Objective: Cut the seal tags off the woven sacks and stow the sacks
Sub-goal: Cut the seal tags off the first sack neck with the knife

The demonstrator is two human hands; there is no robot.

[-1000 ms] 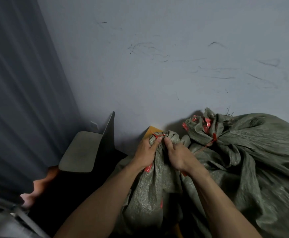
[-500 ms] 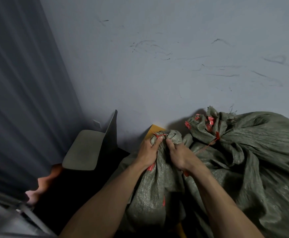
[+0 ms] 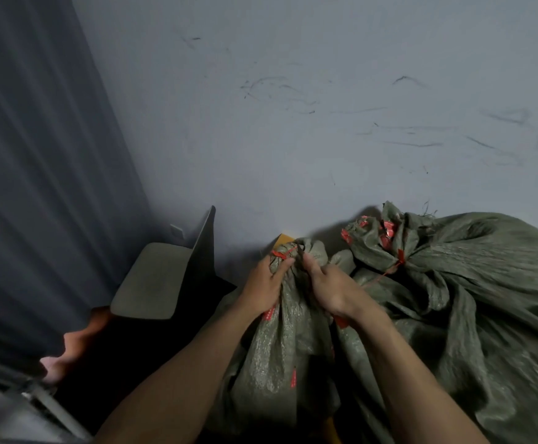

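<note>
Dim corner. Pale grey wall [image 3: 293, 123], matt, scored with thin dark scuffs and scratches. Dark pleated curtain [image 3: 37, 155] hangs down the left side in soft vertical folds.

Large sack [image 3: 485, 299] slumped against the wall at right: olive-green woven plastic, coarse weave, deeply creased, bulging. Its mouth is bunched into a ragged knot with red printing on the folds.

Near sack [image 3: 280, 347], same green weave but slimmer, stands upright in front of the person, touching the large sack's left flank. The weave catches a faint glitter of light. Red printed marks low on its front.

Grey chair [image 3: 159, 283] to the left, smooth moulded seat with rounded corners, thin flat backrest turned toward the wall.

Left hand [image 3: 264, 283]: clenched round the gathered neck of the near sack from the left, thumb pressed on the cloth near the top. Right hand [image 3: 331, 290]: grasping the same neck from the right, fingers curled into the folds, thumb up beside the left one. Hands almost touching. Bare forearms.

A yellow corner [image 3: 285, 239] pokes out behind the near sack's top, flat-edged; what it is I cannot tell.

Red seal tag [image 3: 282, 254], thin plastic strap, cinches the near sack's neck just above the left thumb. Second red tag [image 3: 400, 256] binds the large sack's neck.
</note>
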